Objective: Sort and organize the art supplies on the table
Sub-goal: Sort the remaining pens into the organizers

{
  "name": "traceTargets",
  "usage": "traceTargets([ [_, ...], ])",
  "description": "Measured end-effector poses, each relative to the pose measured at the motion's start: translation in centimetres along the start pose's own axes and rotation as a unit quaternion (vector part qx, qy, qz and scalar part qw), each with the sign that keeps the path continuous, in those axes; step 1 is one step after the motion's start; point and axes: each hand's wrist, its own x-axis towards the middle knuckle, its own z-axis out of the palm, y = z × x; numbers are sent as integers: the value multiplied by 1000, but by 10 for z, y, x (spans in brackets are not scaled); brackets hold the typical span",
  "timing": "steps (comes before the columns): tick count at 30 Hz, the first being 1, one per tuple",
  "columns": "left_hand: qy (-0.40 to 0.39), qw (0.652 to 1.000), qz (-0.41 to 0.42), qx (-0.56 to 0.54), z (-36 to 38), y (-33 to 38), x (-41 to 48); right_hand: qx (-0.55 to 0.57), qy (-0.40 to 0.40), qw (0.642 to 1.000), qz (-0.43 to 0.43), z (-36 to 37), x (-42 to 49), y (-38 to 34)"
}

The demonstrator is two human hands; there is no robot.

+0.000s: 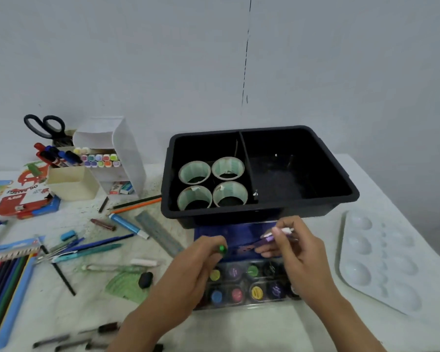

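Coloured pencils [3, 283] are found in a blue case at the table's [239, 331] left edge. Scissors [45, 125] are stood handles-up at the back left, beside a white organiser [127, 148] in which markers [99, 157] are racked. Loose pens [97, 243] and a ruler [158, 232] are scattered in front. The left hand [188, 270] is curled round a small green item [222, 248], held over the paint set [247, 283] at near centre. Behind the set a black bin [335, 171] is placed; four rolls [194, 171] are stood in its left compartment. A purple, white-tipped item [277, 236] is pinched in the right hand [297, 250], above the set's far edge. A white palette [381, 262] is laid at the right.
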Motion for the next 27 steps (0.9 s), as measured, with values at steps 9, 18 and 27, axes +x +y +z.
traceTargets([
  [9,43,945,47,320,39,-22,20,-12,-19,1000,-9,5,2,11],
  [18,51,936,-4,349,44,-30,42,-168,-67,967,-179,7,13,38],
  [27,24,950,-77,300,15,-42,31,-407,-9,888,-215,12,21,37],
])
